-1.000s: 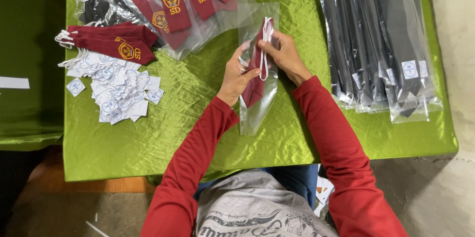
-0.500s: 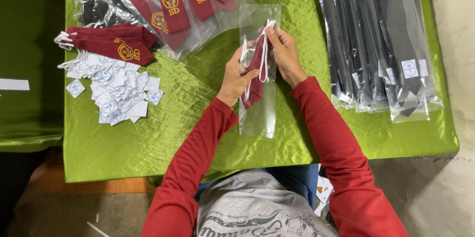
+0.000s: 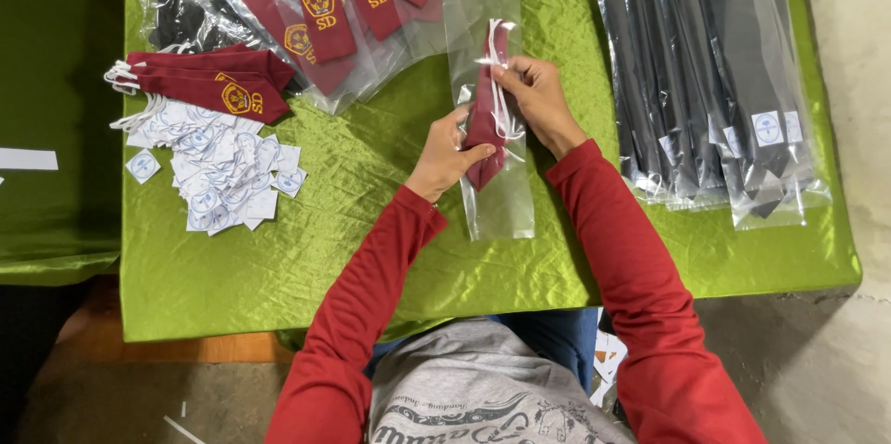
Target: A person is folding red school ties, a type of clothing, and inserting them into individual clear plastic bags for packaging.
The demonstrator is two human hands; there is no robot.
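A person in red sleeves is working over a table (image 3: 278,268) covered in shiny green cloth. The maroon tie (image 3: 484,124) is lying near the middle of that cloth, partly inside a clear plastic sleeve (image 3: 501,193) whose lower end is resting flat toward the person. The left hand (image 3: 445,154) is pinching the tie's lower half through the film, thumb pressed across the pointed tip. The right hand (image 3: 534,96) is closed on the tie's upper part, fingers gripping it together with the white elastic loop (image 3: 501,105) at the sleeve's mouth.

The tie is looking light, soft and limp, likely to fold or bunch if pushed from 1 end, so a hold near both ends seems best. The sleeve is thin, slick and crinkly; it will probably slide on the satin cloth unless pinned.

Left of the tie, 2 unbagged maroon ties (image 3: 209,82) are lying above a heap of small white paper tags (image 3: 213,170). Beyond the tie, bagged maroon ties (image 3: 325,8) are fanning out. Right of it, a stack of bagged dark grey ties (image 3: 724,73) is sitting.
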